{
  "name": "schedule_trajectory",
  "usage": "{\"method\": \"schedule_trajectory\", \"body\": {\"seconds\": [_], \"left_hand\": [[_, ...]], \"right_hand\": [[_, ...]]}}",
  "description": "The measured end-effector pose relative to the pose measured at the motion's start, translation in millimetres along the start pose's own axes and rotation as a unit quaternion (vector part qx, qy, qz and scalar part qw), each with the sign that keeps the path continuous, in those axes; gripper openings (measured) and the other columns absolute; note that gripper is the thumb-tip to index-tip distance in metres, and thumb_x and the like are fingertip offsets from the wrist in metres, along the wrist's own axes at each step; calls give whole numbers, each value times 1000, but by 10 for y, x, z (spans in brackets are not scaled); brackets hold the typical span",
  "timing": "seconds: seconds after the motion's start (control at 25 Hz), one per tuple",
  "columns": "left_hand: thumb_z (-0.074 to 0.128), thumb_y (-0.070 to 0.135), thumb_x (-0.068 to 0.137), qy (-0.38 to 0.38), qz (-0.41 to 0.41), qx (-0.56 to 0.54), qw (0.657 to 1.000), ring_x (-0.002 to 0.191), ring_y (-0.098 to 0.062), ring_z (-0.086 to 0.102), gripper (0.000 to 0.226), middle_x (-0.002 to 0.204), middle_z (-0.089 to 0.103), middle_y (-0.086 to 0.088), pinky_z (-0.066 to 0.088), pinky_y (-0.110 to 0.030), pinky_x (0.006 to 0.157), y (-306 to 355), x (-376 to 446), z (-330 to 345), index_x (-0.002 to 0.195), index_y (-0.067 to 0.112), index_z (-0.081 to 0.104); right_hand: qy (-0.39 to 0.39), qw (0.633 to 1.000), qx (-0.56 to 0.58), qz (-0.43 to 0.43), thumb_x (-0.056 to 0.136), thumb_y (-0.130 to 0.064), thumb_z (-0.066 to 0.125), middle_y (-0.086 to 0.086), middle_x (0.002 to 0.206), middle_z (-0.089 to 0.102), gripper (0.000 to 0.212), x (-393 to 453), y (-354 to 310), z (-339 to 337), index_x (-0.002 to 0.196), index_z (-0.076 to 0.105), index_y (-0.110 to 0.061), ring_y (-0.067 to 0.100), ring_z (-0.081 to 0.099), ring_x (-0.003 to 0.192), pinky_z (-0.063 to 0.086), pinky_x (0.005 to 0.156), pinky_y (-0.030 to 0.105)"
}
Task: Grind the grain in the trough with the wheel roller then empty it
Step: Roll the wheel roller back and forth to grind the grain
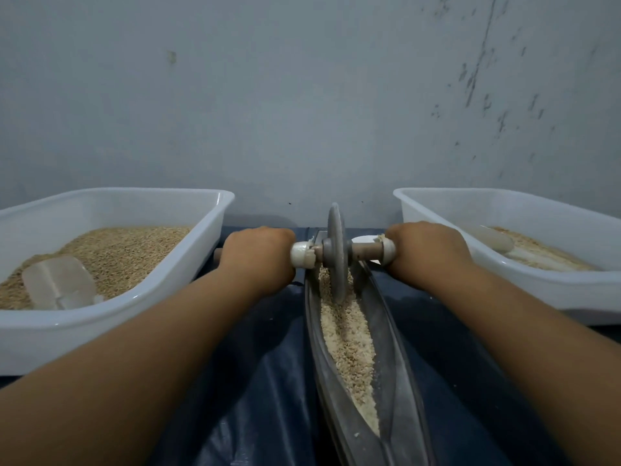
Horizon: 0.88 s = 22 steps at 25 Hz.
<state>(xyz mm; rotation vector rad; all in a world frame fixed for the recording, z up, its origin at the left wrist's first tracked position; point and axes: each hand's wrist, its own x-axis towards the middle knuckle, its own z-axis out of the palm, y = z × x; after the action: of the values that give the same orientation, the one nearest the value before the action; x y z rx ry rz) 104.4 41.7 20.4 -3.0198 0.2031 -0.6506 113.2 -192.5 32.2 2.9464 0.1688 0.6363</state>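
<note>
A long grey boat-shaped trough (400, 381) runs away from me down the middle, holding a strip of pale crushed grain (349, 348). The grey wheel roller (336, 253) stands upright in the far end of the trough, its rim down in the grain. My left hand (258, 257) grips the left end of the axle handle beside a white collar. My right hand (426, 250) grips the right end of the handle. Both arms reach straight forward.
A white tub (111, 317) at the left holds whole grain and a clear plastic scoop (58, 282). A second white tub (551, 287) at the right holds paler ground grain and another scoop (497, 240). A dark blue sheet (268, 381) covers the surface; a grey wall stands close behind.
</note>
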Motion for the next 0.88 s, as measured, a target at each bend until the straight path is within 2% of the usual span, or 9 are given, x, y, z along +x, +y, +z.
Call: {"method": "schedule_trajectory", "body": {"seconds": [0.16,0.28,0.36,0.44,0.56,0.64,0.72,0.8,0.88], "left_hand": [[64,30,78,-62,47,-19,997,67,-11,52,15,72,53,8,48,-32,67,25,-268,-174,80,31,49],[63,33,74,-78,84,-1,993,61,-3,51,21,67,53,11,45,-25,57,32,-684,-382,69,32,42],[61,38,69,-80,90,9,993,58,-1,49,18,64,53,12,42,-22,53,-1,-862,-475,69,35,43],[60,42,69,-83,81,16,993,58,0,49,18,66,53,12,40,-21,53,-16,-918,-495,69,37,43],[61,39,76,-59,53,13,997,63,-5,51,23,69,52,11,43,-25,59,28,-739,-360,70,34,39],[62,35,79,-25,40,29,998,64,-11,49,23,69,50,10,42,-29,63,51,-472,-242,73,32,40],[61,31,81,-2,32,40,999,65,-16,46,16,69,44,8,38,-31,63,69,-217,-193,80,29,45],[61,27,81,-15,32,33,999,69,-19,46,12,69,41,7,37,-32,64,75,-91,-201,86,29,50],[62,27,80,-47,47,18,998,70,-18,49,12,68,43,8,42,-31,66,72,-162,-240,86,28,51]], "right_hand": [[-62,997,13,-38,78,-32,55,-8,72,60,5,-355,47,-157,76,55,-28,13,56,66,38,51,26],[-140,987,37,-61,72,-44,63,-11,71,62,15,-796,179,-427,74,56,-30,4,57,63,44,53,22],[-158,984,32,-75,60,-56,57,-19,71,63,24,-980,255,-590,78,57,-39,1,58,59,48,53,21],[-162,983,20,-78,55,-60,53,-27,74,61,30,-998,252,-646,83,54,-49,0,58,57,48,52,21],[-135,990,8,-37,69,-48,62,-12,69,62,16,-754,128,-466,73,57,-34,2,56,62,39,49,23],[-100,995,10,-9,77,-39,58,-10,79,63,9,-514,55,-236,81,59,-31,12,59,71,39,54,26],[-57,997,36,23,83,-34,55,-7,88,66,13,-323,14,-84,93,62,-32,20,61,79,44,63,29],[-42,997,52,35,85,-32,54,-5,89,66,14,-227,7,-35,96,63,-31,21,62,80,46,66,30],[-66,997,50,8,82,-33,55,-7,85,65,9,-291,33,-94,89,61,-30,19,61,77,47,65,29]]}}
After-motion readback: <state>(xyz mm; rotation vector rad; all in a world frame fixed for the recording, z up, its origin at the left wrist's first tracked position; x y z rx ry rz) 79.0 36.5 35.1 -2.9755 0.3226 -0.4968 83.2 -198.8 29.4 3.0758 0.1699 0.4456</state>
